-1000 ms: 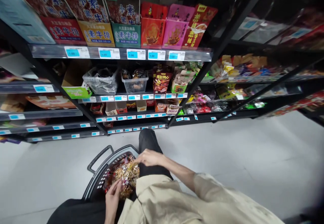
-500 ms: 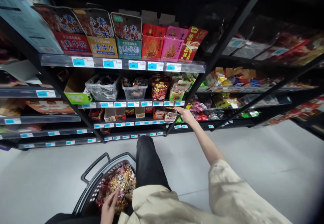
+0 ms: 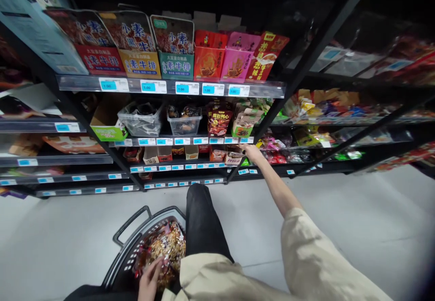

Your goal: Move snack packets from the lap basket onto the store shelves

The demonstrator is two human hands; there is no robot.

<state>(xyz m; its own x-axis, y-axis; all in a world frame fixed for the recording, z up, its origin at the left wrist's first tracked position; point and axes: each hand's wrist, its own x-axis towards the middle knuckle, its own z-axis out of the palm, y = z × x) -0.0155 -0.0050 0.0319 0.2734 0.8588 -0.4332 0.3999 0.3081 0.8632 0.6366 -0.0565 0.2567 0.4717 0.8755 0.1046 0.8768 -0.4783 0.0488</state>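
My right hand (image 3: 252, 152) reaches out to the lower shelf and its fingers curl on a small snack box (image 3: 234, 157) at the shelf's right end. My left hand (image 3: 149, 281) rests low at the frame's bottom, fingers bent on a crinkly bag of snacks (image 3: 163, 251) that lies in a black shopping basket (image 3: 134, 233). A beige sleeve covers my right arm. My dark trouser leg stands between the basket and the shelf.
Black store shelving (image 3: 170, 85) carries snack boxes with blue price tags on several levels. Two clear plastic bins (image 3: 141, 118) sit on the middle shelf. More racks run off to the right (image 3: 340, 110). The floor is pale grey (image 3: 340, 210).
My right hand left the basket and stretched up to the lower shelf, where it now touches a snack box. My left hand stays on the bag in the basket.
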